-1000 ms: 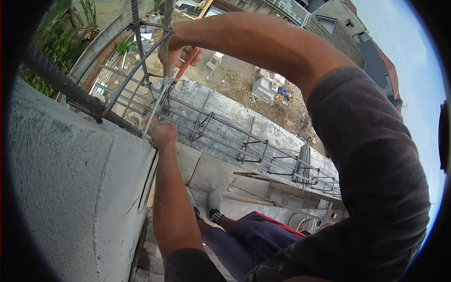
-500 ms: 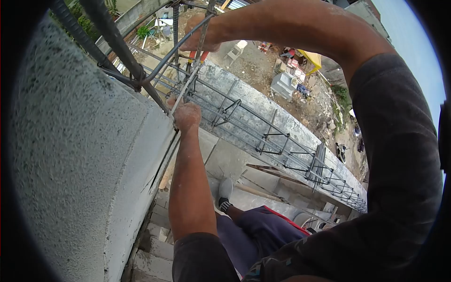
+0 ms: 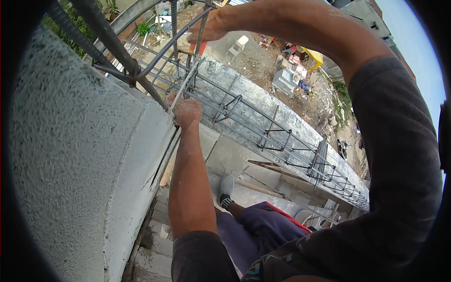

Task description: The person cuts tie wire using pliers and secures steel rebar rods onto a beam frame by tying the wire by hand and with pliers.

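Observation:
My left hand (image 3: 187, 112) is closed around a thin light-grey steel bar (image 3: 189, 77), close to the corner of the concrete wall. The bar slants up and right, and the fingertips are partly hidden behind it. Higher up, my right hand (image 3: 206, 27) reaches behind the upright rebar. Its fingers are closed on red-handled pliers (image 3: 201, 47), whose jaws are hard to see among the bars. A bent steel stirrup (image 3: 176, 40) crosses in front of that hand. From my left hand, a long rebar cage (image 3: 275, 134) runs along a grey beam or ledge (image 3: 249, 89).
The rough concrete wall (image 3: 70, 155) fills the left, with thick rebar (image 3: 112, 37) in front of it. Lower down are my shoe (image 3: 227, 185) and wooden boards (image 3: 263, 189). Beyond the ledge, the ground far below holds a white chair (image 3: 238, 45), pale blocks (image 3: 285, 81) and rubble.
The view has shifted slightly. My right hand has moved a little up and right, and less of the red handles shows. My left hand stays at the same bar.

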Available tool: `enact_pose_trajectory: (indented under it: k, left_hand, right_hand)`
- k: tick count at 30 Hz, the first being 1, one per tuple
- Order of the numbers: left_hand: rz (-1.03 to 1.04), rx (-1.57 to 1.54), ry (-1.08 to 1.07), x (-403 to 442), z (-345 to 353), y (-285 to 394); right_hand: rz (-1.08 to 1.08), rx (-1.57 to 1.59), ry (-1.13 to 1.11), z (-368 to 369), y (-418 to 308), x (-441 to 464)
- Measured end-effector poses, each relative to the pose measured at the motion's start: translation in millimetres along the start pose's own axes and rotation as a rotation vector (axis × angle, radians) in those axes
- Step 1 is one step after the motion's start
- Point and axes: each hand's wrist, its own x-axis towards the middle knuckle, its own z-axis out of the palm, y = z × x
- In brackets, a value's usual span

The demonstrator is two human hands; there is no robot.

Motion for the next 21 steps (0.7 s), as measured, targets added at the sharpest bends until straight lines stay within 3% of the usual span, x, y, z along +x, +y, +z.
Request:
enact_pose_trajectory:
  k: [3, 5, 7, 11, 15, 19, 21]
  left_hand:
    - [0.034, 0.153, -0.156, -1, -17, 4]
    - [0.012, -0.087, -0.054, 1, 0, -6]
    - [-0.065, -0.270, 0.067, -6, -13, 5]
    - [-0.031, -0.169, 0.091, -19, -64, 19]
    - [-0.004, -0.099, 0.078, -9, -28, 7]
    - [0.070, -0.090, 0.252, 7, 22, -14]
    - [0.030, -0.184, 0.346, 3, 23, -13]
  right_hand:
    - [0.028, -0.033, -0.112, -5, 4, 11]
    - [0.099, 0.109, -0.378, 0, 4, 29]
    - [0.223, 0.362, -0.603, -19, 2, 24]
    - [0.457, 0.946, -0.970, -36, 4, 8]
    - [0.568, 1.306, -1.297, -13, 11, 3]
    - [0.560, 1.072, -1.169, -21, -2, -9]
    - [0.431, 0.797, -0.900, -20, -12, -4]
